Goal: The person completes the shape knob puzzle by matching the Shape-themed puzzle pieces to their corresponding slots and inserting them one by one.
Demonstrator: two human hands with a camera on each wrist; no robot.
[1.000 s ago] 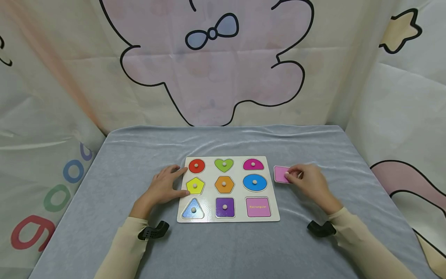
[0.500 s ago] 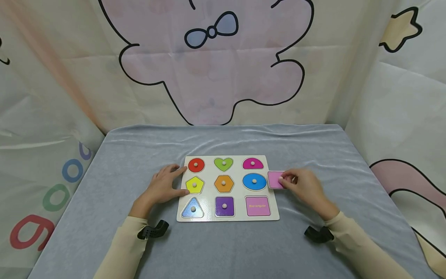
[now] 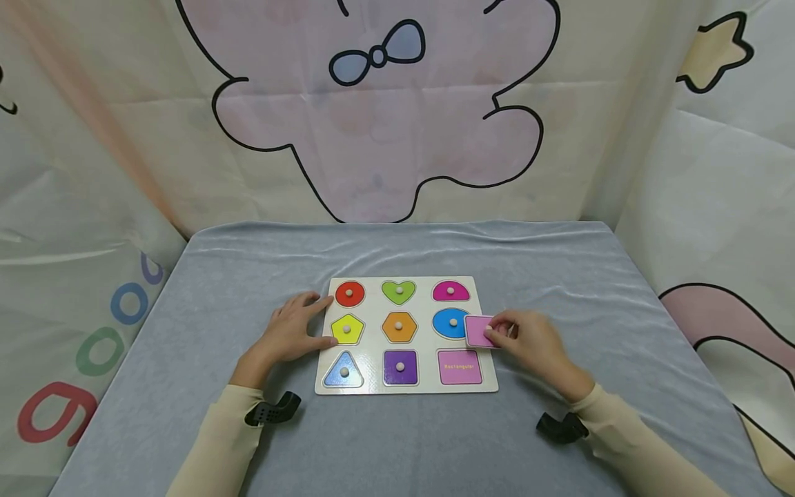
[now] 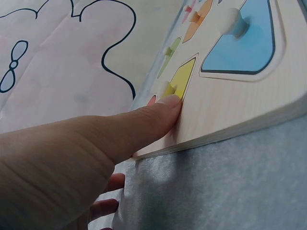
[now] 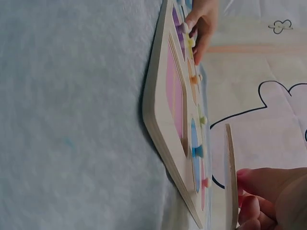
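A white wooden puzzle board (image 3: 422, 378) lies flat, with coloured knobbed shapes in its recesses. My left hand (image 3: 290, 330) rests at the board's left edge, fingers fairly straight. In the left wrist view its thumb (image 4: 153, 120) touches the top beside the yellow pentagon (image 4: 183, 79). My right hand (image 3: 537, 345) pinches a pink rectangular puzzle piece (image 3: 475, 332) at its knob. The piece hangs above the board's right side, partly covering the blue oval (image 3: 446, 323); the right wrist view shows its edge (image 5: 231, 177) raised off the board. Below it is the pink recess marked "Rectangular" (image 3: 459, 376).
Around the board spreads a grey-blue cloth (image 3: 397, 442) over the table. Patterned curtains (image 3: 385, 138) hang behind and at both sides. A dark device (image 3: 273, 408) is on the left wrist, and another dark device (image 3: 562, 428) is on the right.
My right hand has carried the pink rectangle leftward and nearer to me, from beside the board to over its right edge. The left hand stays in place.
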